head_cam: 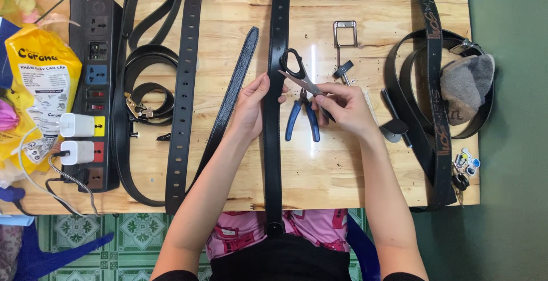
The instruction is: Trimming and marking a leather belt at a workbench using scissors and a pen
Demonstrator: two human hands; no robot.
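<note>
- A long black belt runs straight from twelve to six o'clock down the middle of the wooden table, its near end hanging over the edge toward the person.
- The left hand lies against the belt's nine o'clock edge, fingers curled onto the strap and pinching it at mid-length.
- The right hand, at three o'clock of the belt, is closed on a pair of black-handled scissors; the loops point to eleven o'clock, just beside the belt.
- Blue-handled pliers lie on the table between the hands, under the scissors.
- A metal buckle sits at one o'clock of the scissors.
- A power strip lies far out at nine o'clock.
</note>
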